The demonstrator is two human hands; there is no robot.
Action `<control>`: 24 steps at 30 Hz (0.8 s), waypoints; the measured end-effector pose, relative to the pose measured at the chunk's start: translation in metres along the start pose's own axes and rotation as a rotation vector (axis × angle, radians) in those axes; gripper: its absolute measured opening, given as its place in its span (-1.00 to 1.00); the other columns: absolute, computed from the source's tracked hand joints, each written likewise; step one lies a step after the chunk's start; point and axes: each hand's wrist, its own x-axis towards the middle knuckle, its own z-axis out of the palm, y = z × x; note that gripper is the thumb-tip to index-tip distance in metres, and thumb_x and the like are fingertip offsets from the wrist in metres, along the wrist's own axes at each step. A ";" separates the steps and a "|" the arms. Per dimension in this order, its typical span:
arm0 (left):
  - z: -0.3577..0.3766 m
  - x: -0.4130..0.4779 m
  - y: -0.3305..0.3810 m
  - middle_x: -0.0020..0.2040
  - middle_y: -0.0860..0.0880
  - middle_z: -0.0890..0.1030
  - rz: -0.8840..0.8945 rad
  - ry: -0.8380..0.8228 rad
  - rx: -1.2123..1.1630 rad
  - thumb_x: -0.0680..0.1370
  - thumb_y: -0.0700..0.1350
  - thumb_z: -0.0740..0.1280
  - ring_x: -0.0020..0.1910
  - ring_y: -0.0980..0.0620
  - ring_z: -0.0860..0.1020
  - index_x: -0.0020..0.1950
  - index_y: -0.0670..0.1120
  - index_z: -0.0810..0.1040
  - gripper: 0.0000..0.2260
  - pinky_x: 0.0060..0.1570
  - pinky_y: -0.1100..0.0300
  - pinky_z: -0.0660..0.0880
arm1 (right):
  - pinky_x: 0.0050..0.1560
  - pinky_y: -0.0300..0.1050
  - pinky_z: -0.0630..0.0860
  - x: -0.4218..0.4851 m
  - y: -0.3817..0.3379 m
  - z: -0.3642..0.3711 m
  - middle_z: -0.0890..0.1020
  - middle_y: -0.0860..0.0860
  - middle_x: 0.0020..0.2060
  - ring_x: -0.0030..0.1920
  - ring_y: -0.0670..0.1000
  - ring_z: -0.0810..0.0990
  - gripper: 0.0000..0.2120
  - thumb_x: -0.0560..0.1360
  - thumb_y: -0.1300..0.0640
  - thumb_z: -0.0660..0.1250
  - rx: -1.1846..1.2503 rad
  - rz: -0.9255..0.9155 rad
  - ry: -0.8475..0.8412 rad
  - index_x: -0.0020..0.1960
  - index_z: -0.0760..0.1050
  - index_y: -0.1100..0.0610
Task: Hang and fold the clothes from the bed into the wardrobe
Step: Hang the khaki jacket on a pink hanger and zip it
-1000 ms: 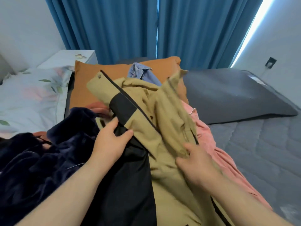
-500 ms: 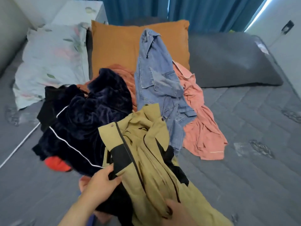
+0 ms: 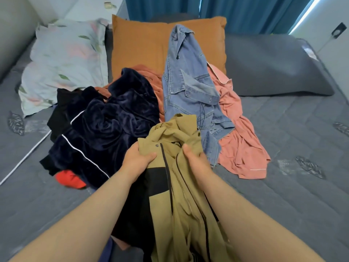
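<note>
An olive and black jacket hangs in front of me above the bed. My left hand grips its upper left part near a snap button, and my right hand grips the fabric to the right of the zip. Behind it on the grey bed lies a pile: a dark navy velvet garment with white piping, a light blue denim shirt, a salmon pink garment, a rust-orange one and a small red item. No wardrobe is in view.
An orange pillow, a floral pillow and a grey pillow line the head of the bed. Blue curtains hang behind. A white nightstand stands at the back left. A wall with a socket is on the right.
The jacket has come down from high over the pile toward me, uncovering the denim shirt and pink garment. Both hands have shifted up to its collar area, and my view has tilted down.
</note>
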 end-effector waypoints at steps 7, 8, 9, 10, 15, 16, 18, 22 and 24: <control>-0.015 -0.014 -0.002 0.03 -0.01 0.66 -0.081 0.006 -0.235 0.51 -0.29 0.38 0.04 -0.01 0.62 0.09 0.01 0.57 -0.75 0.06 0.06 0.55 | -0.19 0.02 0.60 -0.002 -0.013 -0.016 0.65 0.21 -0.12 -0.19 0.15 0.62 -0.66 0.38 0.41 0.23 0.154 0.144 -0.016 0.14 0.51 0.26; -0.021 -0.022 0.000 0.03 -0.02 0.67 -0.069 -0.001 -0.267 0.50 -0.30 0.39 0.06 -0.02 0.62 0.10 0.00 0.58 -0.75 0.08 0.04 0.55 | -0.20 -0.05 0.59 -0.011 -0.015 -0.024 0.66 0.17 -0.17 -0.21 0.12 0.62 -0.65 0.39 0.46 0.18 0.154 0.083 -0.051 0.11 0.52 0.25; -0.029 -0.031 0.004 0.02 -0.03 0.68 -0.058 -0.008 -0.298 0.49 -0.32 0.39 0.06 -0.03 0.63 0.11 -0.02 0.58 -0.73 0.07 0.04 0.55 | -0.26 -0.13 0.57 -0.023 -0.019 -0.034 0.66 0.12 -0.23 -0.26 0.06 0.62 -0.64 0.40 0.51 0.13 0.152 0.020 -0.096 0.07 0.53 0.24; -0.038 -0.043 0.011 0.00 -0.05 0.69 -0.047 -0.021 -0.346 0.48 -0.35 0.39 0.04 -0.04 0.64 0.11 -0.05 0.58 -0.72 0.03 0.06 0.55 | -0.33 -0.20 0.53 -0.039 -0.026 -0.044 0.64 0.07 -0.31 -0.32 0.00 0.60 -0.62 0.40 0.55 0.10 0.148 -0.043 -0.138 0.02 0.52 0.23; -0.073 -0.120 0.061 -0.06 -0.12 0.70 0.023 -0.094 -0.606 0.47 -0.44 0.32 -0.10 -0.06 0.68 0.07 -0.13 0.55 -0.72 -0.17 0.07 0.61 | -0.21 -0.14 0.55 -0.117 -0.075 -0.067 0.65 0.14 -0.20 -0.18 0.06 0.62 -0.69 0.34 0.47 0.24 0.084 -0.317 -0.264 0.04 0.51 0.26; -0.080 -0.136 0.073 -0.06 -0.14 0.70 0.061 -0.092 -0.640 0.48 -0.44 0.31 -0.11 -0.07 0.68 0.08 -0.14 0.55 -0.73 -0.18 0.08 0.63 | -0.11 -0.05 0.57 -0.134 -0.086 -0.066 0.66 0.18 -0.10 -0.09 0.12 0.64 -0.65 0.31 0.38 0.31 0.060 -0.354 -0.290 0.09 0.51 0.23; -0.096 -0.165 0.100 -0.04 -0.16 0.70 0.160 -0.069 -0.684 0.47 -0.41 0.30 -0.10 -0.08 0.68 0.09 -0.17 0.57 -0.74 -0.15 0.08 0.64 | 0.05 0.02 0.56 -0.170 -0.114 -0.062 0.67 0.12 0.00 0.03 0.11 0.64 -0.62 0.30 0.22 0.39 -0.006 -0.456 -0.331 0.12 0.50 0.12; -0.130 -0.229 0.156 0.01 -0.14 0.69 0.363 0.051 -0.645 0.46 -0.34 0.34 -0.02 -0.08 0.66 0.09 -0.13 0.60 -0.75 -0.08 0.08 0.58 | -0.15 -0.33 0.51 -0.247 -0.177 -0.051 0.67 -0.11 -0.09 -0.09 -0.14 0.64 -0.74 0.50 0.26 0.37 -0.054 -0.684 -0.389 0.09 0.50 -0.05; -0.141 -0.264 0.185 0.02 -0.11 0.70 0.442 0.150 -0.594 0.50 -0.34 0.33 0.03 -0.10 0.65 0.08 -0.11 0.61 -0.78 0.03 0.03 0.53 | -0.18 -0.35 0.48 -0.286 -0.205 -0.043 0.68 -0.12 -0.12 -0.13 -0.15 0.63 -0.78 0.50 0.27 0.36 -0.061 -0.772 -0.442 0.05 0.53 -0.01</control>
